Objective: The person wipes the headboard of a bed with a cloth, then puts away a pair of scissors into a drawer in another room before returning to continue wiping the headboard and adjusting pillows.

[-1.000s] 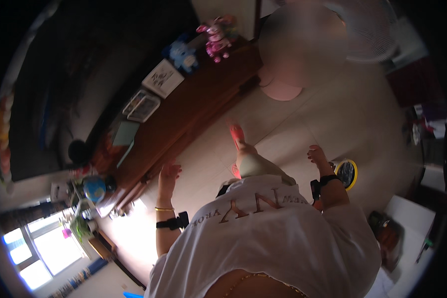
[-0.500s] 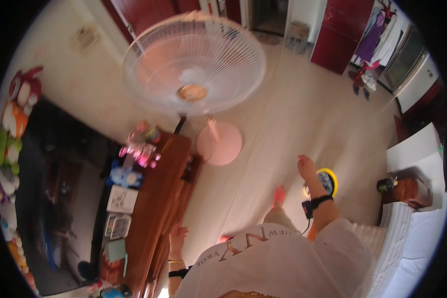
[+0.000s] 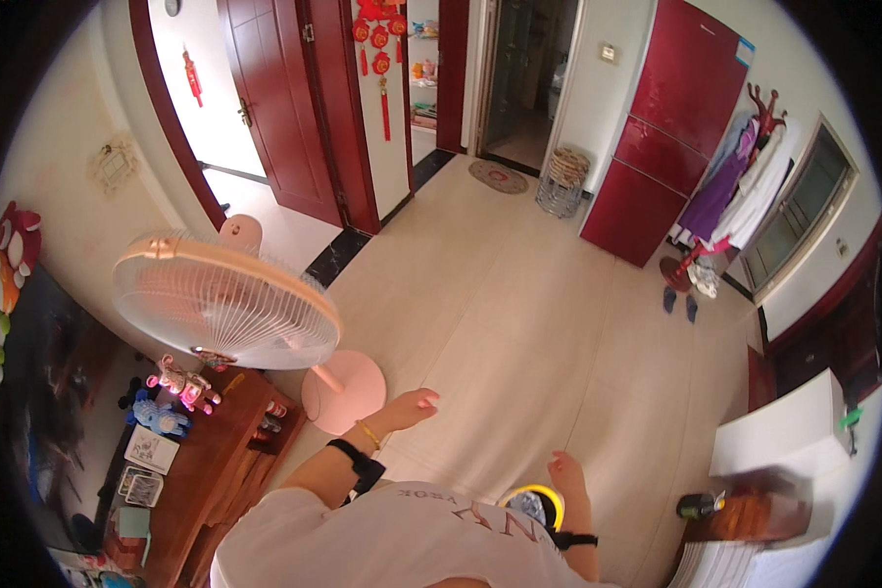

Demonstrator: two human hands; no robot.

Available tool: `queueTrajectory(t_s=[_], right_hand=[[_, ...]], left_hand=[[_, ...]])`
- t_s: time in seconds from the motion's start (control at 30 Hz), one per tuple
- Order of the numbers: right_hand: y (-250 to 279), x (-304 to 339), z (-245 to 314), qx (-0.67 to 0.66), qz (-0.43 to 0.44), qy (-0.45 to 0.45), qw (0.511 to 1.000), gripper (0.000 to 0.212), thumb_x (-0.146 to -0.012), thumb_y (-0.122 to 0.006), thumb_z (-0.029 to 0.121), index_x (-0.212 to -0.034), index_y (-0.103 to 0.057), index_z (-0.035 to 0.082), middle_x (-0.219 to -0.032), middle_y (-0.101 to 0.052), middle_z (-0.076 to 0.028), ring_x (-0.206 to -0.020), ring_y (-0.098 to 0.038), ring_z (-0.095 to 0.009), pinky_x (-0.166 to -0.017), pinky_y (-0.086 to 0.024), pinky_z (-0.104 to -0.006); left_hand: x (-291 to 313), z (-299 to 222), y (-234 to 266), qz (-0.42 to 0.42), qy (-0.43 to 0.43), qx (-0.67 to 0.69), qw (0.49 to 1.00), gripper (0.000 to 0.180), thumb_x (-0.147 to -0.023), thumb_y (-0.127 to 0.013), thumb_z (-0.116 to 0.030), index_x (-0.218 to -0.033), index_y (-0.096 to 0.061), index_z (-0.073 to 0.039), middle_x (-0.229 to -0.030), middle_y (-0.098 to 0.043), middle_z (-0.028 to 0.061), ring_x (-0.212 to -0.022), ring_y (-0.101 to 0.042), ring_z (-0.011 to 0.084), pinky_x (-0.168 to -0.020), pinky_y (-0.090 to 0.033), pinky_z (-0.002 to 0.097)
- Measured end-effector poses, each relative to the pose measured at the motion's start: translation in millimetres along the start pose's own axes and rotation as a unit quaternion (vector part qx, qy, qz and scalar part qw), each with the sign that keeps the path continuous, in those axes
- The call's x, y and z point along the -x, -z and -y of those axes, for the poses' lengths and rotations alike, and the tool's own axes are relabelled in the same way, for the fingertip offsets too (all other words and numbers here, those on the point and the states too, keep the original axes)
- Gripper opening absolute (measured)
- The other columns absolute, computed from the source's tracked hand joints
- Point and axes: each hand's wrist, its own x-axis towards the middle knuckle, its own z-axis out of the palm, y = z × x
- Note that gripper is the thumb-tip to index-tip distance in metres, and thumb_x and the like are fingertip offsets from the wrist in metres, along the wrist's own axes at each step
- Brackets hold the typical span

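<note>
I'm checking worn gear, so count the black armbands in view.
2: one black armband on the left forearm, another black armband on the right forearm.

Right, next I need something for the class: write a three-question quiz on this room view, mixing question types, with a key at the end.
1. True or false: in the picture, the person's bare left hand is nearer than the bare right hand to the round pink base of the pink pedestal fan.

2. Multiple choice: what stands just right of the tall, glossy dark-red fridge?
A) a grey metal desk lamp
B) a dark-red wooden coat stand hung with clothes
C) a blue plastic chair

3. Fill in: the round, open-topped container beside the right wrist has a bright ____ rim.

Key: 1. True. 2. B. 3. Yellow.
</note>
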Motion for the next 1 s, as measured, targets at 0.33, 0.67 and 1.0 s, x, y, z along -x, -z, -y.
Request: queueTrajectory(t_s=[0.33,0.67,1.0], right_hand=[[94.1,-188.9,10.0,-0.062,-0.099,-0.035,0.993,0.027,-0.080,-0.058,0.012,-0.105,-0.059,0.003,-0.079,-0.064,-0.014,-0.073,-0.063,-0.024,-0.066,-0.050,-0.0346],[183.4,-389.0,-51.3,0.095,-0.214,-0.207,0.950,0.029,-0.074,-0.058,0.012,-0.101,-0.059,0.003,-0.088,-0.063,-0.017,-0.080,-0.060,-0.036,-0.072,-0.049,-0.0409],[209.4,-758.7,-80.9,0.185,-0.176,-0.177,0.951,0.025,-0.074,-0.059,0.011,-0.098,-0.057,0.003,-0.092,-0.060,-0.019,-0.087,-0.057,-0.037,-0.075,-0.047,-0.0439]], left_hand=[[-271.4,-20.1,15.6,0.008,-0.029,0.037,0.999,0.037,-0.082,-0.061,-0.026,-0.112,-0.054,-0.006,-0.097,-0.062,0.0124,-0.089,-0.058,0.0220,-0.078,-0.046,0.0331],[-501.8,-39.4,166.1,-0.017,-0.003,-0.003,1.000,0.036,-0.082,-0.060,-0.028,-0.110,-0.057,-0.006,-0.098,-0.062,0.0138,-0.090,-0.059,0.0254,-0.079,-0.047,0.0343],[-679.9,113.0,285.8,-0.179,0.207,0.078,0.959,0.032,-0.080,-0.064,-0.015,-0.108,-0.057,-0.003,-0.082,-0.062,0.0109,-0.068,-0.060,0.0180,-0.059,-0.050,0.0321]])
